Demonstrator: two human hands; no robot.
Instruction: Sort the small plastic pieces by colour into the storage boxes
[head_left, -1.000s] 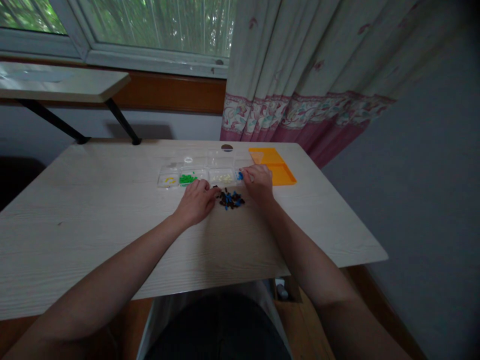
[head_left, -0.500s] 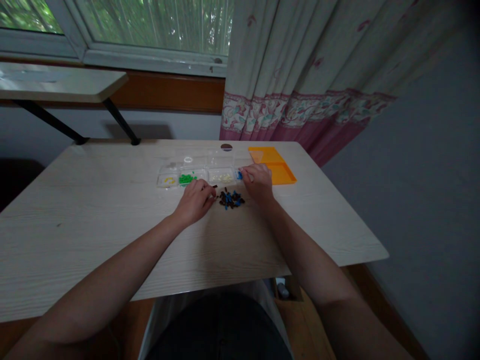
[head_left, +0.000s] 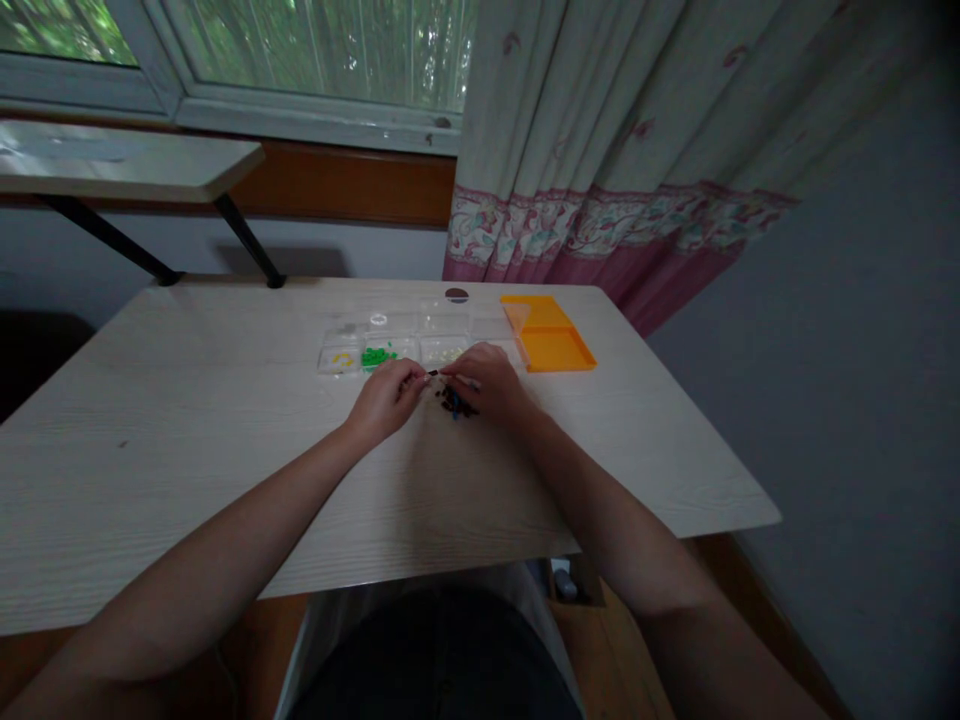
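Observation:
My left hand [head_left: 390,397] is closed in a pinch at a small dark brown piece [head_left: 433,373], left of the pile. The fingertips of my right hand [head_left: 493,385] meet the same piece from the right, bent together. Under my right hand lies a loose pile of small dark brown and blue pieces [head_left: 454,402], partly covered by it. Behind the hands stands an open clear plastic box [head_left: 405,342] with compartments. Small green pieces [head_left: 377,356] fill one, a few yellow pieces [head_left: 343,359] lie in the left one, and pale pieces [head_left: 451,354] show in another. My right hand hides its right part.
An open orange case [head_left: 556,348] lies right of the clear box. A round dark spot [head_left: 456,295] marks the back of the pale wooden table [head_left: 262,450]. A raised shelf [head_left: 150,165] on black legs stands at the back left; a curtain [head_left: 585,220] hangs behind.
My right hand has moved left and nearer, from the blue pieces at the clear box's right compartment to the small dark piece by my left fingertips. My left hand has hardly moved.

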